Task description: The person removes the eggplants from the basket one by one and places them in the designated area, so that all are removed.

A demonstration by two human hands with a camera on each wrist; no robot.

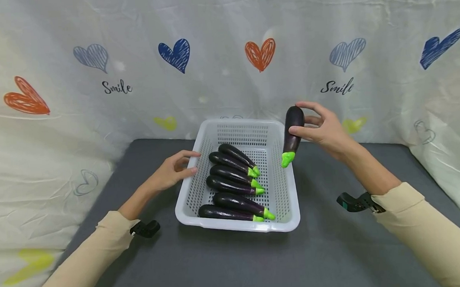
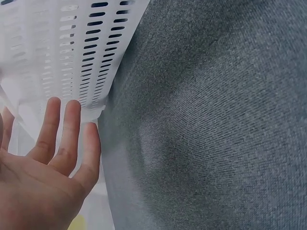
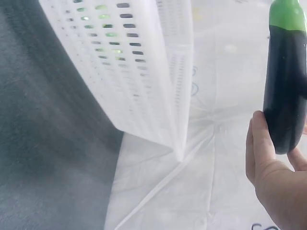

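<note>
My right hand [image 1: 324, 130] pinches a dark purple eggplant [image 1: 293, 125] by its thick end, above the right rim of a white plastic basket [image 1: 291, 192]. The eggplant hangs tilted, its bright green stem end pointing down. In the right wrist view the same eggplant [image 3: 287, 81] sits between the fingers and thumb. My left hand [image 1: 174, 169] is at the basket's left rim, fingers loosely bent and holding nothing. Its fingers [image 2: 72, 124] are spread beside the slotted basket wall [image 2: 86, 48] in the left wrist view. Several eggplants [image 1: 232, 186] lie in the basket, green ends to the right.
The basket stands on a dark grey cloth-covered table [image 1: 236, 264]. Behind it hangs a pale curtain [image 1: 219, 87] printed with hearts and "Smile". Both wrists wear black straps, the right one [image 1: 359, 201] jutting out to the side.
</note>
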